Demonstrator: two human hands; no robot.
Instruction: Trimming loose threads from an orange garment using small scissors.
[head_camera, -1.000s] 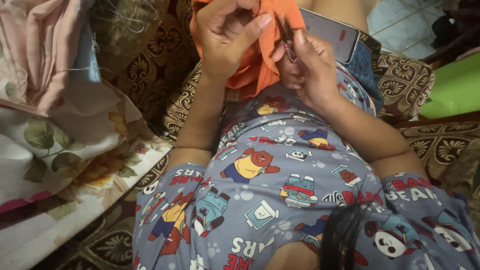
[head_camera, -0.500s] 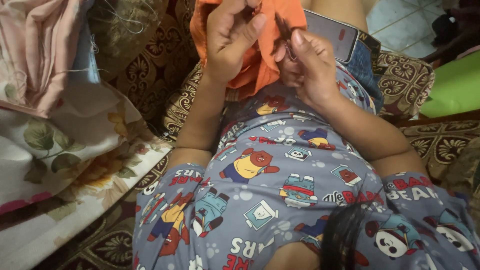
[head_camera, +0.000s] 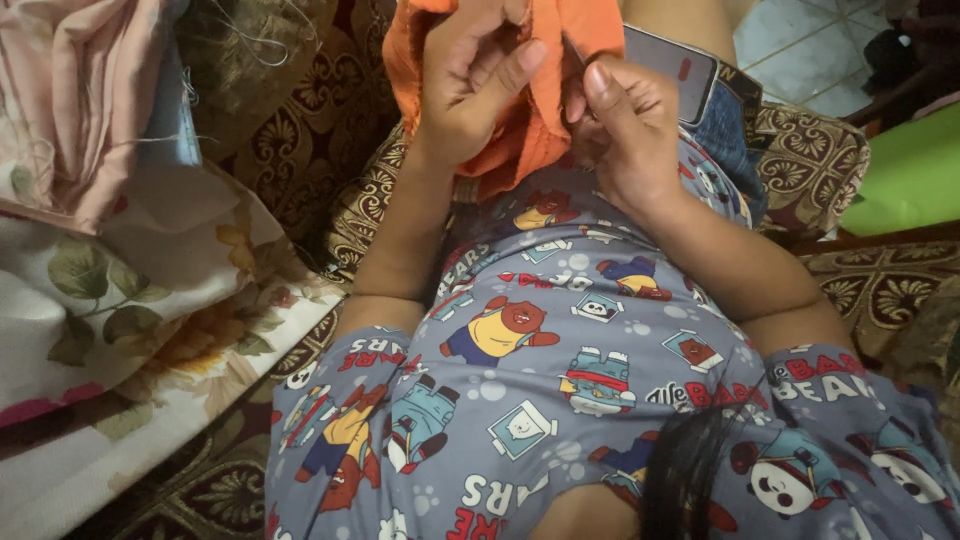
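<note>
An orange cloth (head_camera: 535, 125) hangs bunched above my lap, over my grey cartoon-print shirt (head_camera: 560, 370). My left hand (head_camera: 470, 85) grips the cloth from the left, thumb stretched across its front. My right hand (head_camera: 625, 125) is curled tight against the cloth's right edge and pinches it between thumb and fingers. The two hands are almost touching. Whether anything small sits inside the right fist is hidden by the fingers.
A dark phone (head_camera: 672, 62) lies on my leg just behind the right hand. Floral and pink fabrics (head_camera: 110, 300) are piled at the left on a brown patterned cushion (head_camera: 300, 130). A green object (head_camera: 915, 175) and floor tiles (head_camera: 800, 50) are at the right.
Both hands have shifted slightly on the cloth. The thin dark thing seen at the right fingertips earlier is now covered by the curled fingers.
</note>
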